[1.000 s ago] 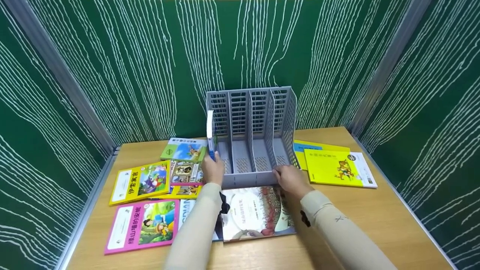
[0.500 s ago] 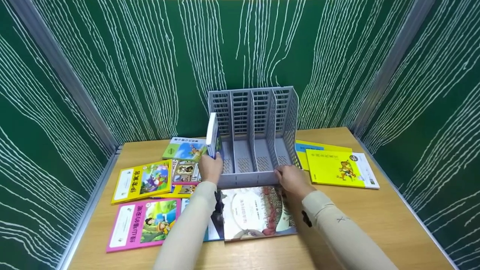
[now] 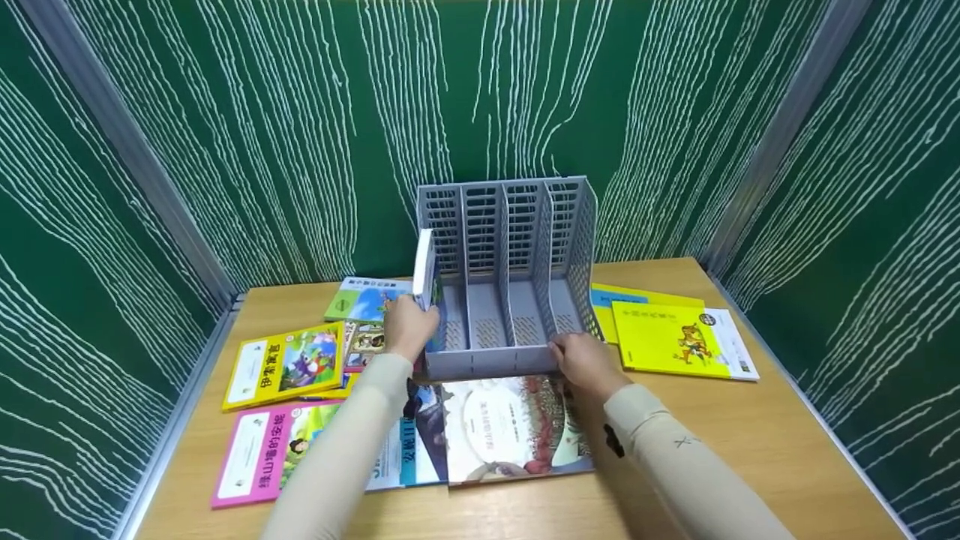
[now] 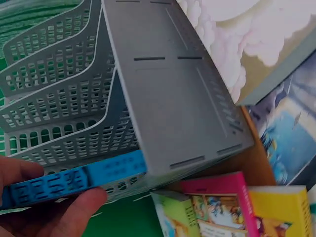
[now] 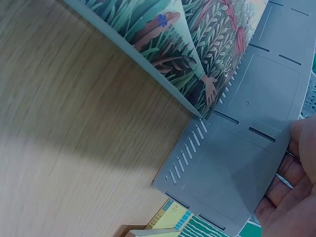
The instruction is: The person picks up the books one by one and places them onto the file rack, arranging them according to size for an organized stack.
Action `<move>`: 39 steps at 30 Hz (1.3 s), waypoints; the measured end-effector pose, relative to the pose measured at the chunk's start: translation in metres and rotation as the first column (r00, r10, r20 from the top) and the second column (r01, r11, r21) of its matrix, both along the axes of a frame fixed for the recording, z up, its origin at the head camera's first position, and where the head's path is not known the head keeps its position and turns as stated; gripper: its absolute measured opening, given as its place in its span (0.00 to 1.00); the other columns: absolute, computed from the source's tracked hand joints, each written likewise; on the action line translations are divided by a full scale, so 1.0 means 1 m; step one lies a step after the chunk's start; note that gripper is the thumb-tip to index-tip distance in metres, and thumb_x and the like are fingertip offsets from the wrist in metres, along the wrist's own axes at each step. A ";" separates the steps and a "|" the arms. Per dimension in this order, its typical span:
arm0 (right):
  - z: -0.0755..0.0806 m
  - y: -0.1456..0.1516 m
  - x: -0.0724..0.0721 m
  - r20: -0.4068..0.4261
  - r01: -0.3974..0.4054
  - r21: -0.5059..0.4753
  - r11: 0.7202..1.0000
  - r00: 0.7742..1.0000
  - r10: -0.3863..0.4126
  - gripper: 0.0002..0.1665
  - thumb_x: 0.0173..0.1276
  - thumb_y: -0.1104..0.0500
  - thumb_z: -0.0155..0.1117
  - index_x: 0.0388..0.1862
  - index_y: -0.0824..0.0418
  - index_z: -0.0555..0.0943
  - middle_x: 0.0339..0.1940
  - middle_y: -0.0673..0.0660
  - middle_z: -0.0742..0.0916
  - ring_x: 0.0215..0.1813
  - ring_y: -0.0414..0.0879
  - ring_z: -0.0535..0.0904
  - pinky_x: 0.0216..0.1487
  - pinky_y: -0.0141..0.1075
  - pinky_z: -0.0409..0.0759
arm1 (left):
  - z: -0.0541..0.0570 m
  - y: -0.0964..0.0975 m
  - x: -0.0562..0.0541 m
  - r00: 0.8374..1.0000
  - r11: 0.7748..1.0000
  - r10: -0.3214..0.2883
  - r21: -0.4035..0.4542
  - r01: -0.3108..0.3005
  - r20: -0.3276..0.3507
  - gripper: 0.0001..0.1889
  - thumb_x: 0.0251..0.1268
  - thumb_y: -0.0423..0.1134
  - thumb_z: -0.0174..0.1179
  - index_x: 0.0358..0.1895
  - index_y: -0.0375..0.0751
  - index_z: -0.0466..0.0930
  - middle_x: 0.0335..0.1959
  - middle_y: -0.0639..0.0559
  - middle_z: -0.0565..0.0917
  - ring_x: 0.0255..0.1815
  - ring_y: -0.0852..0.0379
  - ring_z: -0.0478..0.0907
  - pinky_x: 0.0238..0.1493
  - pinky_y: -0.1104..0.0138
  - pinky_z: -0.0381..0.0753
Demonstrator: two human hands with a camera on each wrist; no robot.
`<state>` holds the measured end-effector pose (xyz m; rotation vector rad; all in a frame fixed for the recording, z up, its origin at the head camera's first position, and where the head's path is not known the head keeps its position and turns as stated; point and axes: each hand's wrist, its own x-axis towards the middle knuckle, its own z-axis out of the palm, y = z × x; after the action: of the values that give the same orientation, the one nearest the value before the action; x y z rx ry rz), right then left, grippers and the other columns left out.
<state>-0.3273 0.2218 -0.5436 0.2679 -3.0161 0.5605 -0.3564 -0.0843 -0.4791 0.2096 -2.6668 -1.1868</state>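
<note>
A grey book rack (image 3: 480, 363) with several upright compartments stands at the back of the table. My left hand (image 3: 410, 327) pinches a book (image 3: 424, 262) standing upright in the rack's leftmost compartment. Its blue spine (image 4: 118, 170) lies between thumb and fingers in the left wrist view, inside the rack's front corner. At the right end of the rack's front, my right hand (image 3: 589, 364) grips the rim, its fingers (image 5: 291, 173) curled over the edge in the right wrist view. A picture book with a pale cover (image 3: 510, 431) lies flat before the rack.
Left of the rack lie a pink book (image 3: 247, 457), a yellow book (image 3: 259, 367) and a green-blue book (image 3: 367, 296), with others partly under them. To the right are overlapping yellow books (image 3: 667, 337). Green walls (image 3: 525, 90) enclose the table (image 3: 750, 450).
My left hand has shifted left and slightly toward the back, going from the book's lower front to its outer side. My right hand has stayed on the rack's rim.
</note>
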 end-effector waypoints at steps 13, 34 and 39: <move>-0.001 0.001 0.000 -0.019 -0.005 0.006 1.000 1.000 0.005 0.17 0.86 0.52 0.59 0.47 0.63 0.90 0.41 0.62 0.93 0.44 0.60 0.90 0.50 0.59 0.88 | 0.002 0.000 -0.009 1.000 0.999 0.019 0.043 -0.019 0.004 0.17 0.76 0.40 0.64 0.54 0.26 0.87 0.46 0.32 0.92 0.41 0.40 0.91 0.41 0.48 0.88; -0.002 0.001 0.009 -0.033 -0.060 -0.006 0.998 0.998 0.060 0.19 0.83 0.56 0.63 0.62 0.67 0.86 0.56 0.68 0.92 0.59 0.66 0.89 0.65 0.61 0.85 | -0.004 -0.009 -0.010 1.000 0.999 -0.001 -0.037 0.001 0.007 0.22 0.73 0.55 0.69 0.43 0.36 0.89 0.34 0.41 0.91 0.29 0.48 0.83 0.33 0.53 0.82; 0.002 0.006 0.017 -0.127 -0.120 0.004 0.993 0.985 0.120 0.23 0.79 0.59 0.68 0.67 0.69 0.83 0.62 0.71 0.88 0.65 0.68 0.85 0.69 0.63 0.83 | -0.002 -0.022 -0.003 0.998 0.998 -0.052 -0.029 0.053 0.030 0.26 0.70 0.60 0.72 0.48 0.36 0.89 0.34 0.44 0.90 0.30 0.51 0.82 0.32 0.58 0.78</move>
<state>-0.3102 0.2277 -0.5418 0.4690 -2.8901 0.5358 -0.3596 -0.1068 -0.4807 0.1544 -2.7293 -1.1667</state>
